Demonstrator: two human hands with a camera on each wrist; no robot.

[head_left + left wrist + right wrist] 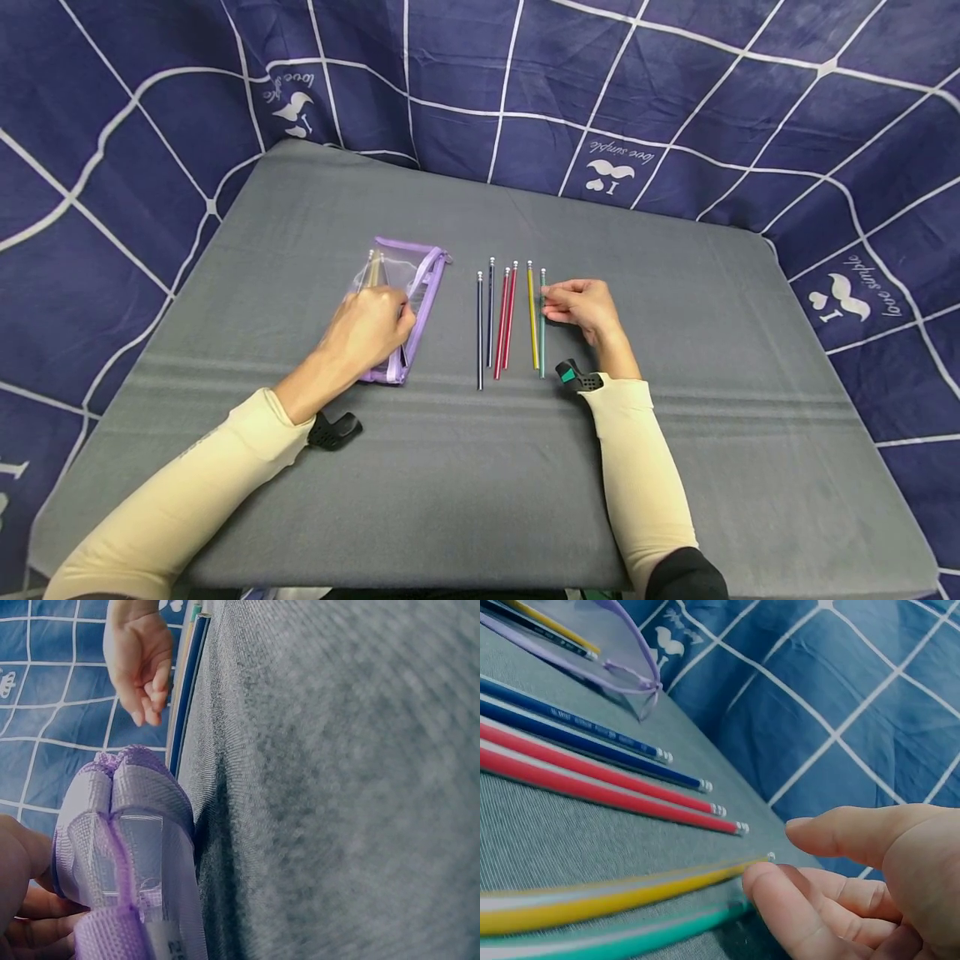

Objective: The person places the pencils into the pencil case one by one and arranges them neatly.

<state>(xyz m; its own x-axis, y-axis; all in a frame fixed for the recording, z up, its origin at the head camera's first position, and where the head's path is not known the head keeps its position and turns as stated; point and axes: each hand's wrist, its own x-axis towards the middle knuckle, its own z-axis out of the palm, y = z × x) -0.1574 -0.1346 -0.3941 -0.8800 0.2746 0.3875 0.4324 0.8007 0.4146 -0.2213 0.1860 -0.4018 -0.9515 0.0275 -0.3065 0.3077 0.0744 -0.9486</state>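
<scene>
Pencil case [427, 302] on worktop [750, 400] gripped by left hand [372, 325], fingers curled; green pencil [542, 350] laid beside yellow pencil [533, 329], flanked by right hand [587, 308], thumb and forefinger parted, contact unclear; pick-up judged in progress; a pinch, clear of the yellow one, seems called for.

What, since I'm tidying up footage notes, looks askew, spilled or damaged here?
Nothing much stands out. The six pencils outside the pouch lie roughly parallel, though their ends are staggered; none looks broken. The left hand hides part of the pouch, so damage there can't be ruled out.
</scene>
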